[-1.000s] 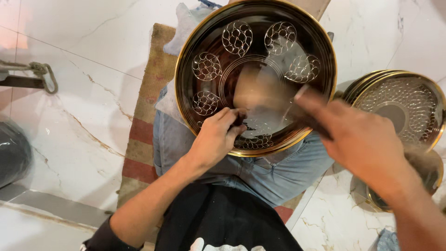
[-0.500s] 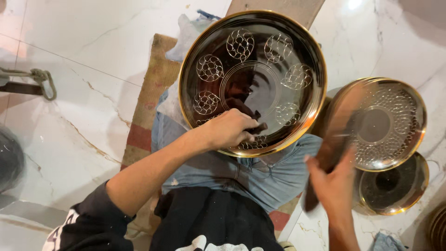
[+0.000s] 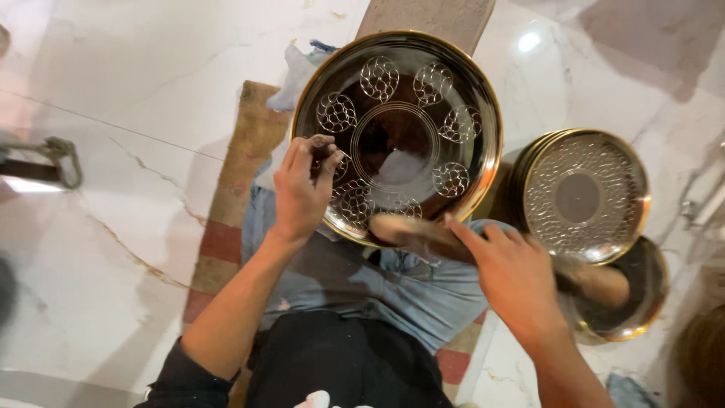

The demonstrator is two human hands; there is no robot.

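Currently the large round dark metal tray with a golden rim and engraved lattice medallions [image 3: 396, 136] rests tilted on your lap, over the light blue cloth [image 3: 393, 291] that covers your knees. Your left hand [image 3: 302, 189] sits at the tray's lower left rim. Its fingers [image 3: 326, 160] are clenched around a small dark punch-like tool [image 3: 320, 142], whose tip meets the tray face beside one lattice medallion. Your right hand [image 3: 513, 276] is at the tray's lower rim, just right of centre. Its fingers are wrapped around a blurred wooden-looking mallet or handle [image 3: 415, 230], which lies across the rim; what kind of tool it is cannot be told from the blur.

Right of the tray, close beside it, a stack of smaller round golden-rimmed plates with a stippled silver face [image 3: 581, 196] stands on the white marble floor [image 3: 128, 106]. Below that stack, another dark golden-rimmed dish [image 3: 642, 295] lies partly under it. Left of the tray a striped woven mat [image 3: 226, 227] runs under your legs. Far left of the tray a metal bracket [image 3: 45, 162] lies on the floor.
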